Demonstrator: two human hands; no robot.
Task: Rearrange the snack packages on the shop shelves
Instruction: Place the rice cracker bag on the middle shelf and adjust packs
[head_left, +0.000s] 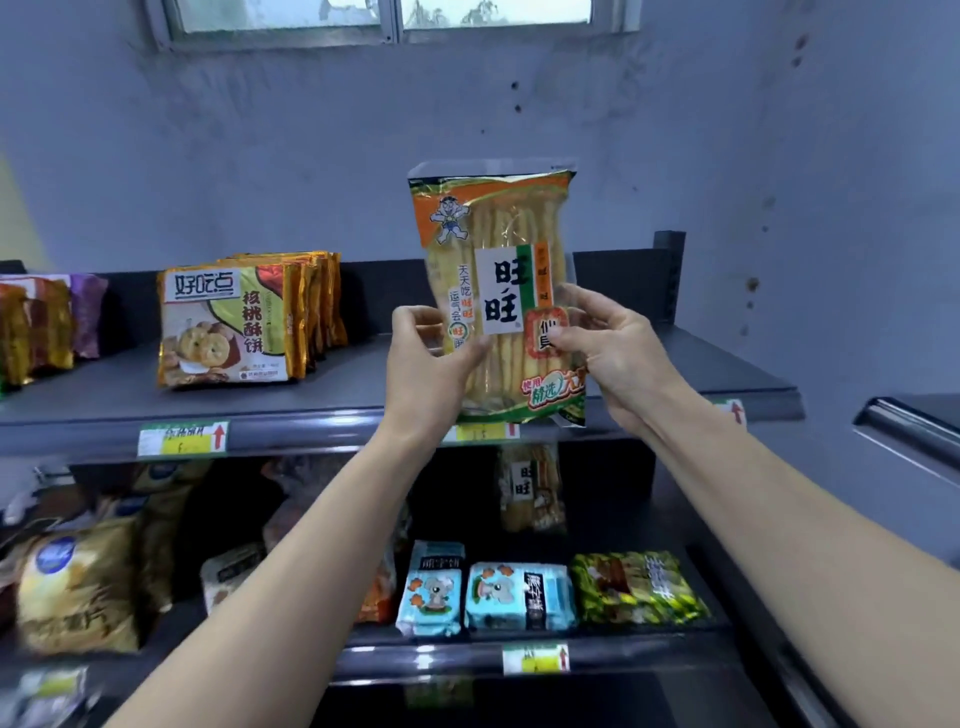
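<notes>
1. While both arms reach forward from the bottom of the view, the dark shelving unit (727, 387) fills most of the scene, standing against a grey-blue wall (260, 156) with a window (395, 21) at the very top.
2. On the top shelf (322, 410), well left of the hands, a row of green-and-gold biscuit packs (228, 327) stands upright, one behind another, front pack facing the camera.
3. Further left on that same shelf, brown and purple packs (47, 327) stand at the edge of the view.
4. Held upright above the top shelf's front edge, right of the biscuit row and apart from it, is the rice cracker package (501, 291), a tall clear bag with an orange and green border, a cartoon figure at its upper left and a white label with black characters.
5. At the package's lower left edge, the left hand (428, 358) pinches it, thumb on the front and fingers curled behind.
6. At its lower right edge, the right hand (615, 348) grips it, thumb pressed on the front near a red patch and fingers wrapped behind.
7. On the lower shelf (623, 649) sit two light blue packs (488, 597) side by side, with a green pack (639, 587) just to their right.
8. Behind those, a second rice cracker bag (532, 488) stands upright in shadow.
9. At the lower left, a blurred golden bag (78, 587) leans forward.
10. Yellow-and-green price tags (182, 439) are fixed to the shelf fronts.
</notes>
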